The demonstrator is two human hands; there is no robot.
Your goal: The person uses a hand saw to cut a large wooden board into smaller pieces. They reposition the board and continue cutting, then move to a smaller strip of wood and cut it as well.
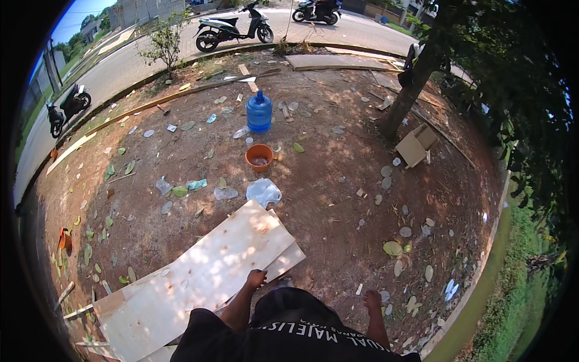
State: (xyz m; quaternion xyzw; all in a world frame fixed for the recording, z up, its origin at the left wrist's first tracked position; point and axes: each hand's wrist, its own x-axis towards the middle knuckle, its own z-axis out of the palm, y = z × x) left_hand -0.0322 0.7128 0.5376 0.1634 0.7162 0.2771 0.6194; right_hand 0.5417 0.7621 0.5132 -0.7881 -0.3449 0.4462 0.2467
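Pale plywood sheets (205,259) lie overlapped at a slant on the ground in front of me and to my left. My left hand (257,278) is over their near right edge, its fingers curled in with nothing visible in them. I cannot tell whether it touches the wood. On the right, my right hand (373,298) hangs above the bare soil with its fingers loosely apart and nothing in it. A small white scrap (359,289) is just beside it on the ground. A white plastic bag (263,192) rests against the far end of the sheets.
Beyond the bag stand an orange bucket (259,158) and a blue water jug (259,113). At the right, a cardboard box (416,146) sits by a tree trunk (405,102). Dry leaves and litter dot the soil. Motorbikes (234,30) are on the road.
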